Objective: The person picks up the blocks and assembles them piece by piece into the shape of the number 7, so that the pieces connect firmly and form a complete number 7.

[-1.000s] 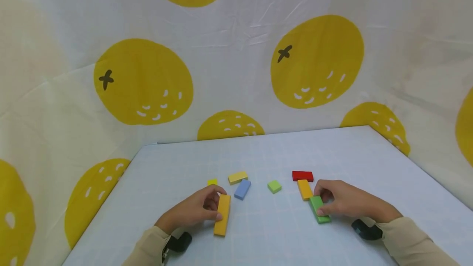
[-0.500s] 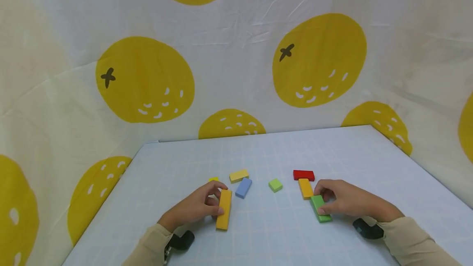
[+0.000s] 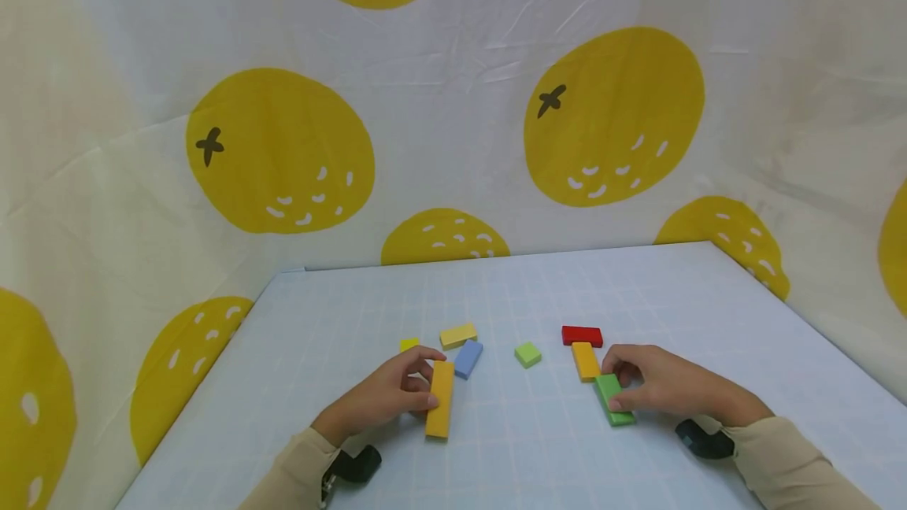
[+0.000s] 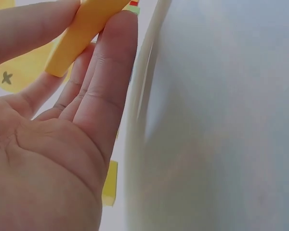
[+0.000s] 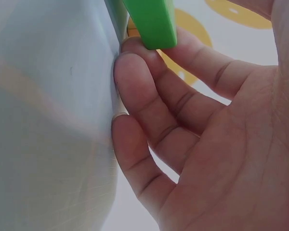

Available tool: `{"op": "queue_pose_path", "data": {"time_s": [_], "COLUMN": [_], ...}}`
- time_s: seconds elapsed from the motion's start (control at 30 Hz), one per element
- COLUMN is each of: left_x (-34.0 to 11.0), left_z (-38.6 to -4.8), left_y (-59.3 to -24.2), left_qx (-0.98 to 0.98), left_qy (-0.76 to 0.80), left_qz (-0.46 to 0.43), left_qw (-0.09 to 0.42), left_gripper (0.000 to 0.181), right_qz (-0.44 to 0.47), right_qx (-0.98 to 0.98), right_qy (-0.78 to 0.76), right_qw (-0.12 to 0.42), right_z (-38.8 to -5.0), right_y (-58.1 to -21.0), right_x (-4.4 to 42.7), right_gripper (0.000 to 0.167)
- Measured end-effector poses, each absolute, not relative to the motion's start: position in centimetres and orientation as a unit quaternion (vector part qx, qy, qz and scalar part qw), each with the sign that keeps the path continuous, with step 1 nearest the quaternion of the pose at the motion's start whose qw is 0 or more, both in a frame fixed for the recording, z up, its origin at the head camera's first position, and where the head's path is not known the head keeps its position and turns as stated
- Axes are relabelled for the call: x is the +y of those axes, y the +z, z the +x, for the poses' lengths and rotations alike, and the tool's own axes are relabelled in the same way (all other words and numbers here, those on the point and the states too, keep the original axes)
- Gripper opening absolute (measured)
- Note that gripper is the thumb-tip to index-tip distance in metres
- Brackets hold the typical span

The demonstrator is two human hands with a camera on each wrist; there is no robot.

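My left hand (image 3: 386, 390) pinches a long orange-yellow block (image 3: 440, 400) between thumb and fingers; the left wrist view shows this block (image 4: 82, 36) between the thumb and fingertips. On the right, my right hand (image 3: 666, 384) grips a green block (image 3: 613, 400) by its sides. In the right wrist view the end of the green block (image 5: 154, 24) shows above the curled fingers. Just beyond the green block, close to its far end, lies a shorter orange block (image 3: 586, 362), and a red block (image 3: 582, 336) lies crosswise at that block's far end.
Near the left hand lie a blue block (image 3: 468, 359), a pale yellow block (image 3: 458, 336) and a bright yellow block (image 3: 409, 345), partly hidden by the hand. A small lime-green block (image 3: 527, 354) sits mid-table. The white table (image 3: 524, 463) meets a fruit-print cloth (image 3: 453, 148) behind.
My left hand has moved slightly right and away from me, carrying the long orange-yellow block closer to the blue one. My right hand keeps its hold on the green block, nearly still.
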State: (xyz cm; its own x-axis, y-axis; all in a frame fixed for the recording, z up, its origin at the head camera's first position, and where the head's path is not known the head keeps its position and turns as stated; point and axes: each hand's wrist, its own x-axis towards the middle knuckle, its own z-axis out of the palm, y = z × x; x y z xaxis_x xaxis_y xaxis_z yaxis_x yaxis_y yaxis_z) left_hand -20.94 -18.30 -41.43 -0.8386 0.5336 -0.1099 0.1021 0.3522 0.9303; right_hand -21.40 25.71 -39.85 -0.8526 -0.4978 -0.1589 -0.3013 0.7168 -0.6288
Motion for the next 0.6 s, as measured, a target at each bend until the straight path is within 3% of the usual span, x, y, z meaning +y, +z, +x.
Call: {"op": "queue_pose_path", "data": {"time_s": [0.6], "left_x": [-16.2], "left_z": [-20.5], "left_y": [-41.7], "left_qx": [0.774], "left_qy": [0.560], "left_qz": [0.211], "left_qw": [0.209], "left_gripper": [0.057], "right_qz": [-0.231], "right_qx": [0.910], "right_qy": [-0.307], "right_qw": [0.154], "right_z": [-21.5], "right_y": [-40.2], "right_x": [25.8], "right_gripper": [0.039]}}
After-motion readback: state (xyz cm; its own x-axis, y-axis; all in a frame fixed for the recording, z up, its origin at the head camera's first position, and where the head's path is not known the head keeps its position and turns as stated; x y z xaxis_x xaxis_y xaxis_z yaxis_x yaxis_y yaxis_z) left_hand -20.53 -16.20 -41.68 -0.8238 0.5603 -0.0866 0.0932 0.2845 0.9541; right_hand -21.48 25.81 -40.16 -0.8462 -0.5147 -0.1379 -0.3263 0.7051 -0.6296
